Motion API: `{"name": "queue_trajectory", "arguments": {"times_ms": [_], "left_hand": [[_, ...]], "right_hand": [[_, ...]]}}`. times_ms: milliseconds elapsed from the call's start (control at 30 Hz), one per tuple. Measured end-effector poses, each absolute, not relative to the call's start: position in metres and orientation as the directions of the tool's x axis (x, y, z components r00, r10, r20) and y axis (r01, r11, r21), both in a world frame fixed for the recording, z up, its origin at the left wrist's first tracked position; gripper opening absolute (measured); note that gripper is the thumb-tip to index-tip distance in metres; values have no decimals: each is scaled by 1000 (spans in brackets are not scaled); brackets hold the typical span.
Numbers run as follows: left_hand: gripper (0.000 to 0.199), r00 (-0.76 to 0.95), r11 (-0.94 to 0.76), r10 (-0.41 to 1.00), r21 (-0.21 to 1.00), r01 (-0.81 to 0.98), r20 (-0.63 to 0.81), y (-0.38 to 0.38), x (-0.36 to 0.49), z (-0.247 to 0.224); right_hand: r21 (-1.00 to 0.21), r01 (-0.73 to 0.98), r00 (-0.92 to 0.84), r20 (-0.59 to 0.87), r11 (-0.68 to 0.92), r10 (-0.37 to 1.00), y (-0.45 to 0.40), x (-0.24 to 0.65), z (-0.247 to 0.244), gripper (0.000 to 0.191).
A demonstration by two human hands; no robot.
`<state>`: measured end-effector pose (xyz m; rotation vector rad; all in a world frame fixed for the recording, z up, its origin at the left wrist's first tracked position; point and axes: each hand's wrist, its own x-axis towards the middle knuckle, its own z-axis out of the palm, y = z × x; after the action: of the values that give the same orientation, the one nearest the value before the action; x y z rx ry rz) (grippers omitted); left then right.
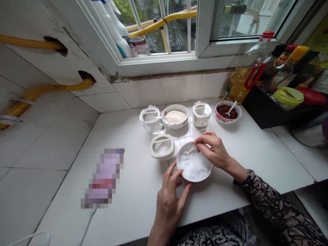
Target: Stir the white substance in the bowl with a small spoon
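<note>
My right hand pinches the handle of a small white spoon, whose bowl rests in coarse white crystals, probably salt. These fill a white bowl with a pink rim. My left hand grips that bowl's lower left rim. To its left stands an open square plastic condiment box holding something white. Behind it lies a clear lid. A bowl of white powder and a lidded container stand farther back.
A bowl of dark red peppercorns with a spoon stands at the back right, near a bottle of yellow oil and a black tray of bottles. A pixelated flat object lies on the white counter. Yellow pipes run along the tiled wall.
</note>
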<state>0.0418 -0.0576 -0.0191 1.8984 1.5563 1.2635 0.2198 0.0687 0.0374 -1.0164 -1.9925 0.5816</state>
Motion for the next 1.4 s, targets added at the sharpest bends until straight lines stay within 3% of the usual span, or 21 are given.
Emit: {"name": "queue_trajectory", "arguments": {"times_ms": [167,333,500,633,767,833,900,967,1033,1167,1267,1400], "left_hand": [[31,-9,-311,923,758,573,385,-58,41,-19],[32,-11,-308,924,759,574,383,-58,41,-19],[30,-5,-326,915,745,582,403,-57,42,-18],[30,19,-346,908,723,598,419,-56,41,-15],[33,39,-358,906,717,598,421,-57,39,-15],[34,42,-359,908,723,591,416,-57,39,-16],[34,36,-353,912,735,579,409,-57,40,-16],[34,27,-343,916,746,570,401,-56,40,-16],[33,21,-340,916,750,568,400,-56,40,-15],[34,34,-343,916,735,585,400,-56,39,-16],[33,31,-331,919,730,597,392,-56,38,-16],[31,16,-332,915,730,597,403,-56,40,-14]], "right_hand": [[-803,420,-237,354,424,905,70,223,45,19],[-968,179,-185,145,179,972,74,224,49,13],[-998,13,-203,51,55,978,77,224,49,10],[-993,-34,-212,118,114,970,71,214,50,12],[-939,40,-232,325,342,917,59,200,51,13],[-821,177,-286,485,543,826,56,195,50,13],[-626,305,-411,593,718,692,55,193,49,18],[-461,358,-517,627,812,583,55,193,48,23],[-390,365,-535,655,846,533,54,195,50,26],[-480,342,-394,707,808,587,54,204,57,23],[-611,369,-296,638,701,711,56,213,61,17],[-614,455,-297,578,645,760,64,223,54,16]]}}
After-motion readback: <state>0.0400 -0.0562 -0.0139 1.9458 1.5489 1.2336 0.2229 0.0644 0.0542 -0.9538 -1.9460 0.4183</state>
